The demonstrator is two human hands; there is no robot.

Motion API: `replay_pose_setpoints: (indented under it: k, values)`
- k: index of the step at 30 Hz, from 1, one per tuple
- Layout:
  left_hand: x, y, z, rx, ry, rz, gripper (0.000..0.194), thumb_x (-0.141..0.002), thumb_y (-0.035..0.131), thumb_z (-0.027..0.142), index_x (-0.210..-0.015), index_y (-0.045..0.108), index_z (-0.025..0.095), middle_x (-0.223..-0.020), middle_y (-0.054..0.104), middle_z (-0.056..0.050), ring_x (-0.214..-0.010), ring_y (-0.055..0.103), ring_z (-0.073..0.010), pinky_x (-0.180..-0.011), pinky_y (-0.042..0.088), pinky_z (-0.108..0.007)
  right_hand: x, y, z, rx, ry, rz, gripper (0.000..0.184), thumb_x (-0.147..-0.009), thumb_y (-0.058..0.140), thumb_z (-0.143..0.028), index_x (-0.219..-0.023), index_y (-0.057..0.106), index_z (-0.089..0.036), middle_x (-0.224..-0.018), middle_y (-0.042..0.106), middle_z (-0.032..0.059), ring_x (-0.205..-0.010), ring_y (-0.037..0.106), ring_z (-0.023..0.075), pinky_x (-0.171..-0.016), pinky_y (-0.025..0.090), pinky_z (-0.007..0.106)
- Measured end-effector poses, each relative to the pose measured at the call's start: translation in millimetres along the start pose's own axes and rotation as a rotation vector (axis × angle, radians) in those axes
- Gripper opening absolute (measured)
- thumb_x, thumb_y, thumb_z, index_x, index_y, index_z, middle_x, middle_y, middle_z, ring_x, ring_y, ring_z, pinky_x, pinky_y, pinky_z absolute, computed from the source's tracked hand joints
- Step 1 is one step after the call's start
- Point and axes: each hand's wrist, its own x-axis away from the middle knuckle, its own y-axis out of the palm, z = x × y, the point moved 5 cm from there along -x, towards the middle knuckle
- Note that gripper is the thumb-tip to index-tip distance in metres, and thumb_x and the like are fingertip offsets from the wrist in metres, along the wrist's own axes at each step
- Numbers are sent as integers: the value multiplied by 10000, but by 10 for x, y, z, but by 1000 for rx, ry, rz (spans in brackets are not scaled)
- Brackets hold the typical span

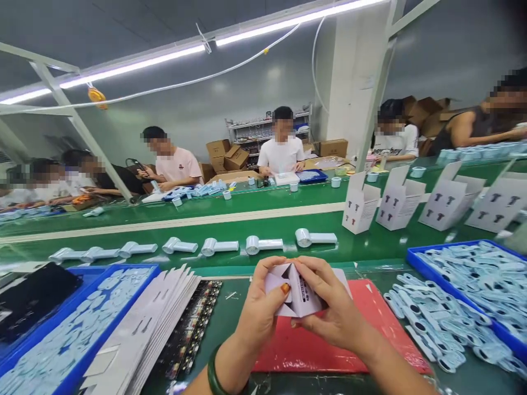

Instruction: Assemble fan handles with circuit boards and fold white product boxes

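Observation:
A small white carton (302, 302) with black print is between my two hands, partly folded, with its flaps at the end facing me. My left hand (260, 307) grips its left side, the thumb pressed on a flap. On the other side, my right hand (331, 296) has its fingers over the top edge and its thumb near the bottom. Under the hands lies a red pad (313, 351). To the left of it, a stack of flat printed cartons (144, 329) leans in a fan.
Light-blue handheld devices (220, 247) lie in a row along the green conveyor (230, 219). Standing open cartons (360, 208) are at the right. Blue trays of light-blue parts flank me, left tray (142, 285) and right tray (411, 255). Loose parts (436, 318) are piled nearby. Several co-workers sit opposite.

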Motion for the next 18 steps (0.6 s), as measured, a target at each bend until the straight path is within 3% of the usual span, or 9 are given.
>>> replay_pose_setpoints:
  k: [6, 9, 15, 18]
  values:
    - [-131, -56, -106, -110, 4, -50, 339, -829, 697, 209, -1150, 614, 277, -1069, 642, -8, -884, 579, -140, -792, 480, -242, 28, -22, -5, 64, 16, 4, 805, -892, 695, -414, -1566, 264, -328, -1449, 392, 103, -1318, 414, 311, -1076, 434, 491]
    - [-176, -46, -153, -52, -16, -101, 382, -817, 709, 207, -1181, 624, 287, -1117, 652, -14, -928, 598, -151, -818, 484, -250, 51, -87, -16, 120, 29, -2, 800, -882, 710, -390, -1558, 286, -327, -1450, 399, 103, -1323, 411, 318, -1085, 419, 500]
    - [-257, 33, -76, 233, 21, -249, 587, -909, 605, 498, -1446, 466, 309, -1387, 583, -96, -1181, 585, -258, -1003, 469, -399, 49, -175, -28, 144, 68, 50, 780, -889, 700, -416, -1551, 303, -305, -1487, 403, 100, -1358, 403, 317, -1110, 406, 492]
    - [-350, 111, 5, 237, 159, -240, 618, -932, 488, 617, -1450, 464, 280, -1447, 539, -118, -1265, 539, -286, -1093, 408, -459, 16, -110, -87, 182, 82, 83, 749, -939, 607, -369, -1577, 226, -275, -1553, 351, 103, -1441, 312, 340, -1189, 270, 585]
